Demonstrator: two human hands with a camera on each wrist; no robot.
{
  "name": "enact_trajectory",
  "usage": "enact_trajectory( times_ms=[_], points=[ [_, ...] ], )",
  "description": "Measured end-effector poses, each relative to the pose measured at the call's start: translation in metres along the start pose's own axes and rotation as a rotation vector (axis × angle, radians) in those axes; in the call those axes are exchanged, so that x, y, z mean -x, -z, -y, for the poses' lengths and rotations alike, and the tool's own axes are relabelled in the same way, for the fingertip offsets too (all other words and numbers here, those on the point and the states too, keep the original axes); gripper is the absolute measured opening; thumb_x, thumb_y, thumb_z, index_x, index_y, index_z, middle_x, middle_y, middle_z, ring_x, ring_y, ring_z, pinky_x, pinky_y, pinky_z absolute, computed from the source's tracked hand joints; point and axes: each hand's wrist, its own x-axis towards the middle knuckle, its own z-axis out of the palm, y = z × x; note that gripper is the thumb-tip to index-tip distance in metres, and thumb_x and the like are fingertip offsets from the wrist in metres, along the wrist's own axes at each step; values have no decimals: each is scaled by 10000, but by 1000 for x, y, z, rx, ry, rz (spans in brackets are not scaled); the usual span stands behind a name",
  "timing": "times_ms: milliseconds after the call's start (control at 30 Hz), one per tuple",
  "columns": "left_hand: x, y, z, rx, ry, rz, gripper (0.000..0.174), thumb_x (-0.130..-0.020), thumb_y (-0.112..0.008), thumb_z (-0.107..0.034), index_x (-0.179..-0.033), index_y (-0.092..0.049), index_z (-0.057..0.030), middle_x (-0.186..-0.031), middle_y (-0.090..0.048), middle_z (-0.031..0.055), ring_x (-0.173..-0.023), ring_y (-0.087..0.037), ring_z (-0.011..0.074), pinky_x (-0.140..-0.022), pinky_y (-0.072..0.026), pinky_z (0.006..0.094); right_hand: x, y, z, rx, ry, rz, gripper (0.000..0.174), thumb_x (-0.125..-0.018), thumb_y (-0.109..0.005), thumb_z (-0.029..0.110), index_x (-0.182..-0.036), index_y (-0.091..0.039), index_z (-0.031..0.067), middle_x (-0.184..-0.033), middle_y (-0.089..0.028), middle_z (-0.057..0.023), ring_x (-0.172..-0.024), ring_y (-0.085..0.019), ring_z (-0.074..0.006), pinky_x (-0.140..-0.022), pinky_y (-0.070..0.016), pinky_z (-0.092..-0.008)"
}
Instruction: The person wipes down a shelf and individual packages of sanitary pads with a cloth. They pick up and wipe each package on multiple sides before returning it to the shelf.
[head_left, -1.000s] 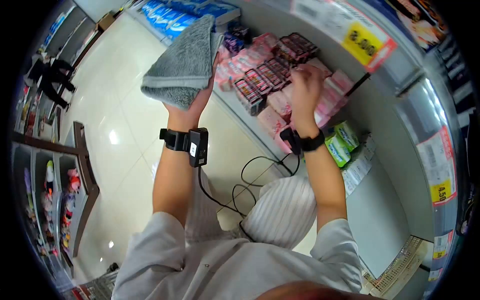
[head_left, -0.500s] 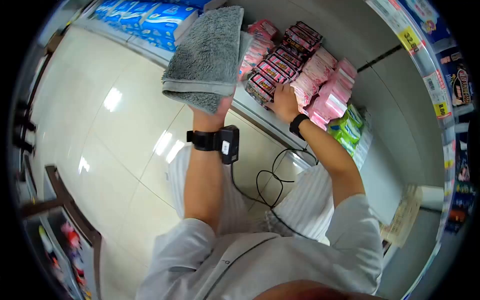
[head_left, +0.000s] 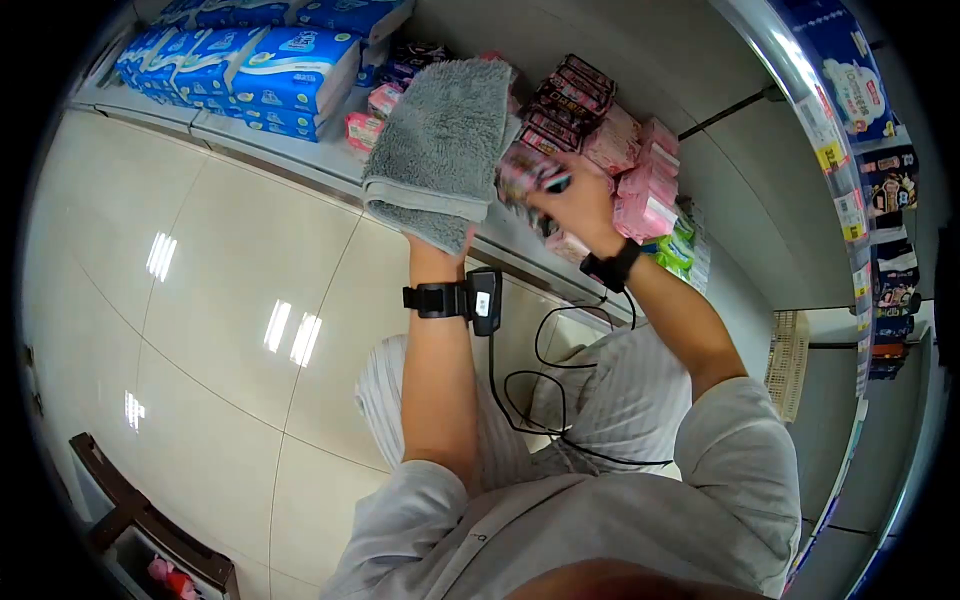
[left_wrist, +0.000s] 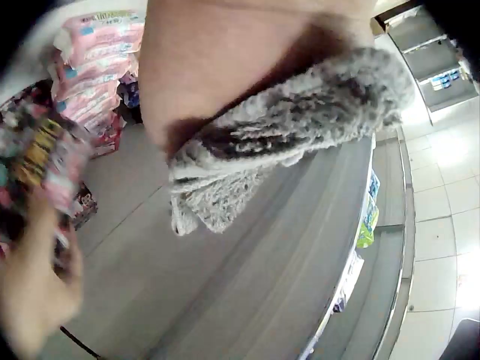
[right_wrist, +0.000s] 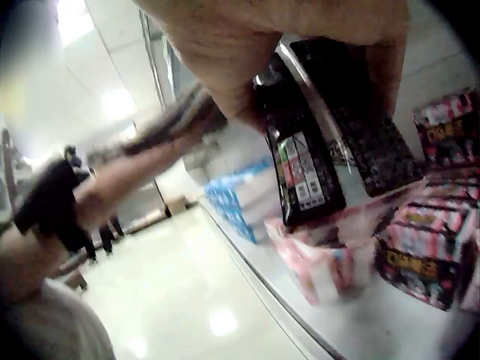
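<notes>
Black-and-pink packaging [head_left: 525,177], blurred, is gripped by the right hand [head_left: 582,208]; grey cloth [head_left: 440,140] obscures the left hand [left_wrist: 240,67], grip unclear.

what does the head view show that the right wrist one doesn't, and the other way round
Only the head view shows the green packs and the beige basket.

Only the right wrist view shows a ceiling light and, in the distance, a dark-clothed figure.

Both show the right hand holding dark packaging, plus the blue packs, the pale floor and the left forearm.
</notes>
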Motion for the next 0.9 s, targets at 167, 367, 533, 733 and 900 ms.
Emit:
enact_trajectory(
  times_ms=[167,367,533,733,900],
  points=[
    [-9,-12,-38,317,84,-25,593,-1036,-318,-486,-1496,-315,-113,-1527,-355,119,-1393,-347,285,-1141,-320,434,5,44,66,-310,365,-580,642,-676,-814,79,-1250,-549,-29,-1142,-659,-163,-1039,-652,-286,-917,-509,-365],
    [37,-56,-31,104,-96,31,698,-1000,-287,-609,-1473,-351,-100,-1498,-389,117,-1378,-370,273,-1118,-358,413,24,26,113,40,855,-363,638,-566,-726,33,-1198,-640,11,-1276,-620,-167,-1177,-602,-316,-989,-494,-394],
    [42,11,-39,204,-77,301,577,-1035,-297,-494,-1469,-363,-120,-1485,-412,112,-1367,-395,278,-1152,-309,465,50,20,130,-179,902,-220,614,-575,-758,49,-1179,-651,15,-1242,-645,-155,-1149,-622,-306,-958,-515,-378],
    [43,-1,-44,78,-72,242,605,-1012,-349,-493,-1487,-322,-119,-1512,-372,107,-1386,-363,263,-1143,-312,459,50,32,122,-843,635,-89,569,-672,-844,63,-1184,-607,-9,-1134,-666,-156,-1032,-656,-250,-906,-541,-343],
    [45,1,-38,47,-61,234,633,-991,-389,-501,-1494,-306,-124,-1524,-354,103,-1393,-349,257,-1133,-319,458,15,19,104,-1832,-553,641,301,-909,-639,191,-1161,-594,34,-1045,-686,-70,-881,-683,-209,-875,-562,-337]
  ],
)
